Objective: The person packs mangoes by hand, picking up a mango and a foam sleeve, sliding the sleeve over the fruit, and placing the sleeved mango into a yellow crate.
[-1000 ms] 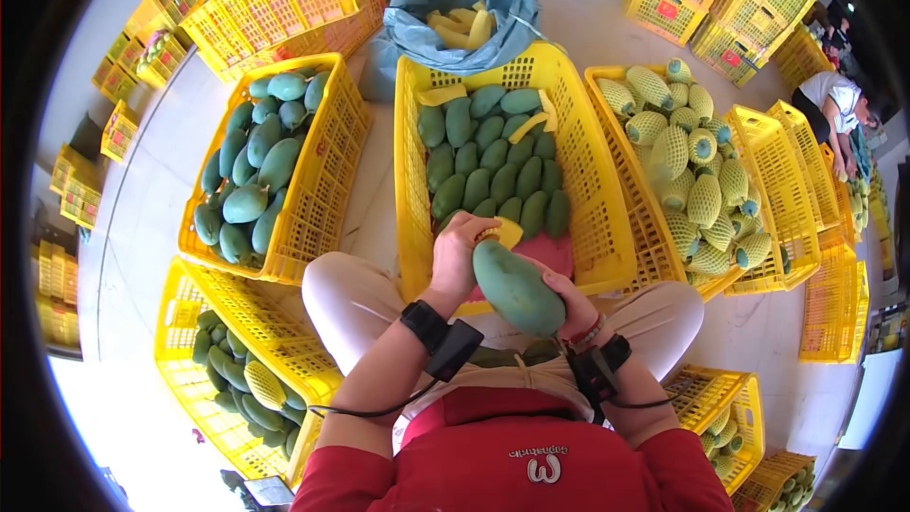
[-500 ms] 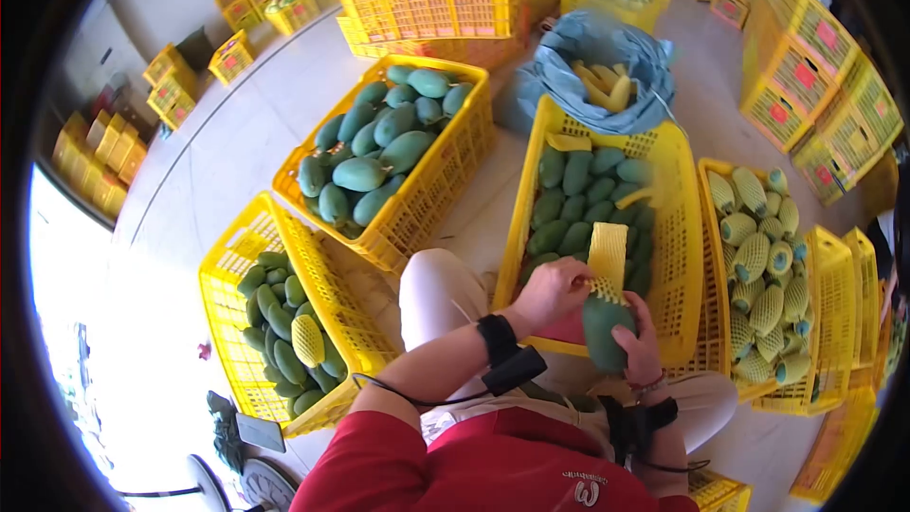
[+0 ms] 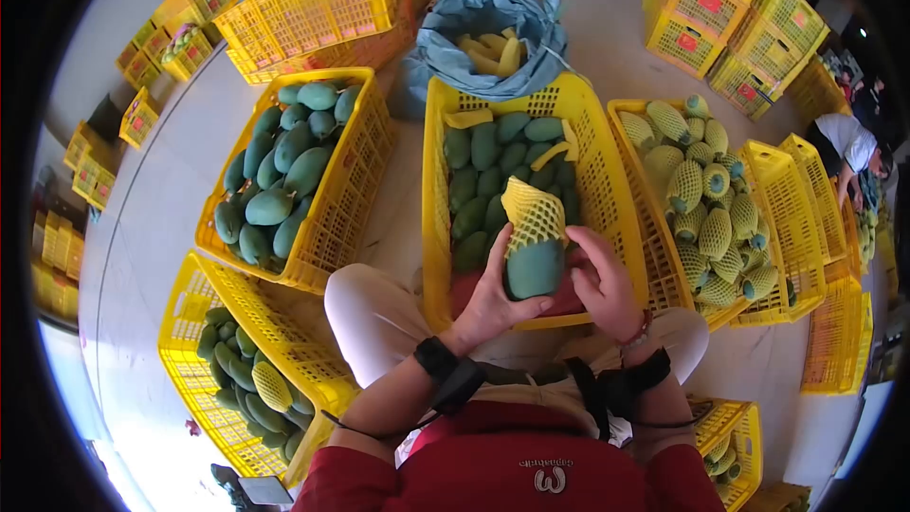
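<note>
A green mango [image 3: 535, 270] stands over the front of the middle crate, its upper part inside a yellow foam net sleeve [image 3: 533, 218]. My left hand [image 3: 493, 296] grips it from the left, thumb across its lower end. On the other side my right hand [image 3: 607, 286] has its fingers apart, fingertips right at the sleeve's edge. Below and beyond them, the yellow middle crate [image 3: 627, 228] holds rows of bare green mangoes [image 3: 485, 144]. Loose yellow net sleeves [image 3: 552, 154] lie on those mangoes.
Behind the crate, a blue bag [image 3: 445, 47] holds more yellow sleeves. Crates of bare mangoes [image 3: 270, 204] stand left; a crate of netted mangoes [image 3: 716, 213] stands right. Stacked yellow crates [image 3: 313, 9] rise beyond. Another person [image 3: 848, 147] bends at the far right.
The net sleeve now covers the mango's upper part. My left hand has gone from the sleeve to gripping the mango, while my right hand has loosened from it. The view has swung right.
</note>
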Demonstrator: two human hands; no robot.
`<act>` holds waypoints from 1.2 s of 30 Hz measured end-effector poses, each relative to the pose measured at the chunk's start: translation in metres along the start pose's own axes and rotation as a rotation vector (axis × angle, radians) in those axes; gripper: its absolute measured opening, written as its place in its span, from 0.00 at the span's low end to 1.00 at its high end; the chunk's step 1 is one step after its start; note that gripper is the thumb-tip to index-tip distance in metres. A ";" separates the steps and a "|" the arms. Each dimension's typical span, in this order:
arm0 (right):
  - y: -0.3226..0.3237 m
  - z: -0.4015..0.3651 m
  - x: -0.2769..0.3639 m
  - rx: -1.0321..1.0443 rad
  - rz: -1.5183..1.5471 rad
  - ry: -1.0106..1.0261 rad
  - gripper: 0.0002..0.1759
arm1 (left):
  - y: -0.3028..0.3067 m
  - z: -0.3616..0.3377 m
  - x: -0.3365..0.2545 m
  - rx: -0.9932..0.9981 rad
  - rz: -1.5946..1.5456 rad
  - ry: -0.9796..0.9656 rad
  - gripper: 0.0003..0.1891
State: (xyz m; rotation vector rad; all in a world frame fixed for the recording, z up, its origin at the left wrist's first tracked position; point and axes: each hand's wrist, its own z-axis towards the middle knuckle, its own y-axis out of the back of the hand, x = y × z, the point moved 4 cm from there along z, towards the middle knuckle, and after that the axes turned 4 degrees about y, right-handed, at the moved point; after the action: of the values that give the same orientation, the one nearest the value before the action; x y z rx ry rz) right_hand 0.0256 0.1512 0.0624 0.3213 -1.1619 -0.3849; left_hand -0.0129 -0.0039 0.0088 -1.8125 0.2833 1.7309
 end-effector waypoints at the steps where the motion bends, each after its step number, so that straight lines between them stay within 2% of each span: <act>1: 0.003 0.005 -0.001 -0.012 -0.009 -0.006 0.25 | 0.001 0.000 0.002 0.016 -0.003 0.002 0.58; 3: 0.010 0.012 -0.004 -0.129 -0.249 0.037 0.22 | -0.003 -0.002 0.007 0.050 0.144 -0.017 0.57; 4: 0.011 0.014 -0.004 -0.296 -0.274 0.132 0.16 | -0.009 -0.004 0.004 -0.015 0.130 -0.074 0.52; 7: 0.014 0.017 -0.009 -0.358 -0.316 0.204 0.13 | -0.012 -0.005 0.012 -0.077 0.121 -0.028 0.51; 9: 0.014 0.017 0.003 -0.358 -0.317 0.230 0.11 | -0.011 -0.001 0.017 -0.116 0.132 -0.077 0.47; 11: 0.007 0.011 0.016 -0.237 -0.347 0.223 0.10 | -0.007 0.000 0.016 -0.226 0.018 -0.019 0.41; 12: 0.004 0.007 0.022 -0.233 -0.379 0.273 0.10 | -0.010 0.002 0.015 -0.221 0.023 -0.018 0.41; 14: -0.002 -0.001 0.033 -0.217 -0.391 0.287 0.10 | -0.012 0.006 0.012 -0.262 -0.123 -0.068 0.35; 17: -0.009 -0.013 0.038 -0.234 -0.390 0.326 0.10 | -0.010 0.007 0.019 -0.287 -0.084 -0.061 0.32; 20: -0.009 -0.025 0.033 -0.176 -0.353 0.232 0.11 | -0.012 0.008 0.024 -0.282 -0.128 -0.054 0.33; 21: -0.002 -0.030 0.025 -0.314 -0.216 0.130 0.15 | -0.012 0.009 0.024 -0.272 -0.126 -0.051 0.33; 22: 0.003 -0.034 0.016 -0.447 -0.077 0.032 0.19 | -0.012 0.010 0.021 -0.287 0.101 -0.090 0.33; 23: 0.000 -0.034 0.005 -0.448 -0.081 0.032 0.19 | -0.014 0.012 0.016 -0.304 0.324 -0.132 0.33; 25: -0.007 -0.036 -0.034 -0.558 0.648 -0.231 0.30 | -0.023 0.010 0.002 -0.227 0.361 -0.158 0.37; 26: 0.001 -0.036 -0.034 -0.485 0.764 -0.340 0.37 | -0.031 0.008 -0.009 -0.128 0.255 -0.119 0.39; 27: 0.006 -0.041 -0.038 -0.494 0.758 -0.342 0.37 | -0.035 0.008 -0.014 -0.032 0.148 -0.079 0.40; 28: 0.008 -0.043 -0.041 -0.435 0.813 -0.310 0.37 | -0.021 0.012 -0.002 -0.061 0.262 -0.075 0.40; 29: 0.006 -0.043 -0.039 -0.373 0.873 -0.280 0.37 | -0.020 0.017 -0.002 -0.114 0.079 -0.012 0.34; 30: 0.002 -0.044 -0.034 -0.309 0.822 -0.282 0.42 | -0.024 0.021 0.006 -0.035 -0.127 0.103 0.31; 31: -0.003 -0.044 -0.028 -0.307 0.829 -0.287 0.42 | -0.029 0.026 0.011 0.044 -0.333 0.211 0.29; 32: -0.007 -0.042 -0.016 -0.216 0.533 -0.147 0.47 | -0.033 0.027 0.011 0.015 -0.316 0.341 0.27; 33: -0.011 -0.042 -0.006 -0.127 0.235 -0.009 0.52 | -0.029 0.027 0.014 0.012 -0.312 0.345 0.27; 34: -0.015 -0.042 -0.009 -0.089 0.060 0.045 0.57 | -0.025 0.026 0.017 0.020 -0.425 0.412 0.27; 35: -0.016 -0.043 -0.011 -0.095 0.065 0.045 0.57 | -0.024 0.026 0.020 0.030 -0.536 0.478 0.26; 36: -0.016 -0.044 -0.013 -0.069 0.115 0.002 0.56 | -0.024 0.023 0.020 0.032 -0.500 0.416 0.25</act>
State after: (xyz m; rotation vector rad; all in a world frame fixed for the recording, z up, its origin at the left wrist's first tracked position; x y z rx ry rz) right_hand 0.0596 0.1445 0.0284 0.1937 -1.1571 -0.3235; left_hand -0.0162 0.0327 -0.0025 -1.9976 0.0144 1.0020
